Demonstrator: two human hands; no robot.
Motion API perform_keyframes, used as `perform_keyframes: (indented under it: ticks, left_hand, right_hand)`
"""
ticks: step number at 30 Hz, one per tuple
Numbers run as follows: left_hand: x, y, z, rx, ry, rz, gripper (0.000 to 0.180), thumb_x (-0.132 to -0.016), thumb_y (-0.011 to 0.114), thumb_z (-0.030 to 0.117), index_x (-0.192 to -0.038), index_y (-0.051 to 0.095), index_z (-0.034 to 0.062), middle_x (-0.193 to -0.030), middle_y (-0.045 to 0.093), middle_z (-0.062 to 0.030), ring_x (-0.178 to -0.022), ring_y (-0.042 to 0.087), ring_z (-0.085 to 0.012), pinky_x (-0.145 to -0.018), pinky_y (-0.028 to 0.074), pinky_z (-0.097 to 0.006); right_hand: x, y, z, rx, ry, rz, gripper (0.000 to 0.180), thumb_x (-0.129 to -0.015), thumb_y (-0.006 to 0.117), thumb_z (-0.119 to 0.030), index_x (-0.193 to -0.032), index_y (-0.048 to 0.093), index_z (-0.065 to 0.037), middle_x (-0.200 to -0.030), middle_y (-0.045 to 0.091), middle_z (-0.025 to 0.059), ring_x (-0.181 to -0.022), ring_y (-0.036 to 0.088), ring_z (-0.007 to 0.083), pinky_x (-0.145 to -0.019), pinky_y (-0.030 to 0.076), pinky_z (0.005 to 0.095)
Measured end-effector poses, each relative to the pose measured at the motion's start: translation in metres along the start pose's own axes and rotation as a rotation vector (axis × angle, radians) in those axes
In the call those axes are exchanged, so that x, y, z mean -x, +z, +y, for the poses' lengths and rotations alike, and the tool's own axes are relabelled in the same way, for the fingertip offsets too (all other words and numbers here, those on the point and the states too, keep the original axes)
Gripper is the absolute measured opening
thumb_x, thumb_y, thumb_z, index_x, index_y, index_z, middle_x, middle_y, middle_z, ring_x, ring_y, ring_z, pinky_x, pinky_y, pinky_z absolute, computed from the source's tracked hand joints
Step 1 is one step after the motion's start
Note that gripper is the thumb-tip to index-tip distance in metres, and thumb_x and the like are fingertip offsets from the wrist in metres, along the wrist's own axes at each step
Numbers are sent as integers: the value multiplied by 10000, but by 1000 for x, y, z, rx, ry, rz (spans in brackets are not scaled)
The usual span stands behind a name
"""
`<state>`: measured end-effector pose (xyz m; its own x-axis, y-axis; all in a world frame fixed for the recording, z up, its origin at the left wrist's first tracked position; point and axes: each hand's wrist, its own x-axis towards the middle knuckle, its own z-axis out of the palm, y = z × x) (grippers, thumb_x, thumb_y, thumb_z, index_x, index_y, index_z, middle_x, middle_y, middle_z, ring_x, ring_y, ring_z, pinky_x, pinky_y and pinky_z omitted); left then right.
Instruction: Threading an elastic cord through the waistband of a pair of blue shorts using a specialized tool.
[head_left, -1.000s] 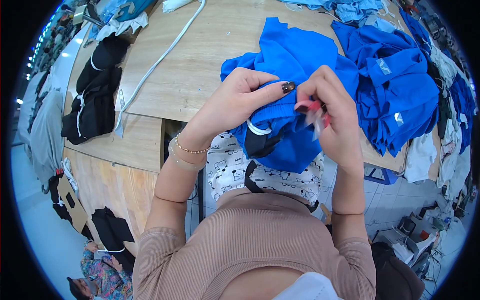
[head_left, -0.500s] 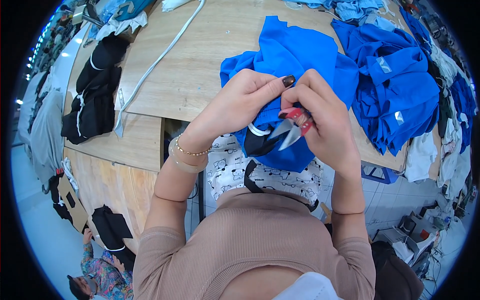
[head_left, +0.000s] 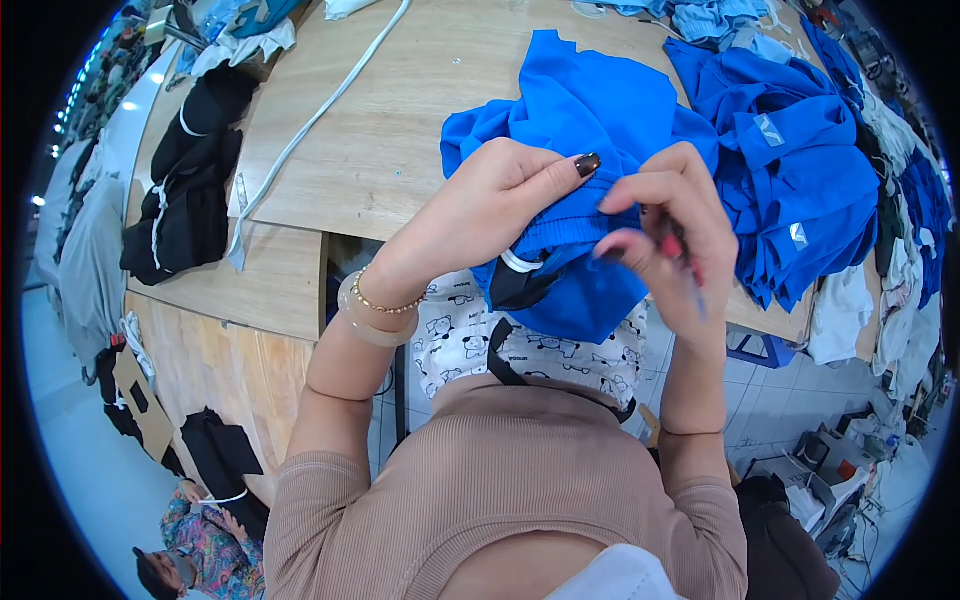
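Note:
A bright blue garment (head_left: 600,105) lies bunched over the table's front edge and hangs toward my lap. My left hand (head_left: 500,205) is closed on its gathered elastic band (head_left: 575,228), thumb on top. Just below that hand, a black piece (head_left: 520,288) and a white loop (head_left: 520,262) show at the garment's opening. My right hand (head_left: 690,240) is slightly right of the band, with thumb and forefinger apart. Tucked in its other fingers are red-handled thread snips (head_left: 680,252), blurred and partly hidden, blades turned toward the wrist.
A pile of blue garments (head_left: 790,170) lies on the right of the table. Black tied bundles (head_left: 190,190) are at the left, near a white cord (head_left: 320,115). A printed white cloth (head_left: 570,360) covers my lap. Another person (head_left: 205,545) sits at the lower left.
My right hand has moved right, away from the band, and its thumb and forefinger have spread. The snips have swung from pointing at the garment back into the palm. My left hand stays nearly still.

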<state>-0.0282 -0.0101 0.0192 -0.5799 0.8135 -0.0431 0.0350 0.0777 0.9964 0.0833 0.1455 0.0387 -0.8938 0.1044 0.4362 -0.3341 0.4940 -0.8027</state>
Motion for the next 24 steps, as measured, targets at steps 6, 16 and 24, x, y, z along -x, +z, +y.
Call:
perform_keyframes:
  ticks: [6,16,24]
  left_hand:
    - [-3,-5,4,52,-100,-22,318,-964,510,244,-888,654,-30,-705,546,68,-635,428,18,-522,357,-147]
    - [-8,-9,-4,-11,41,19,329,-926,563,234,-808,609,-69,-611,468,55,-590,380,-15,-497,339,-205]
    - [-8,-47,-11,350,-55,-10,285,-940,537,192,-1036,636,-57,-891,659,-27,-757,584,-45,-673,481,-180]
  right_hand:
    - [6,15,20,147,-172,42,259,-670,691,61,-898,663,-59,-858,454,55,-656,530,132,-522,432,232]
    - [15,-21,31,-219,-230,78,266,-865,600,-208,-664,578,-35,-676,500,33,-587,457,124,-515,313,219]
    - [15,-19,36,-80,356,177,234,-809,591,-59,-1032,647,-14,-1003,618,-5,-771,508,18,-634,360,131]
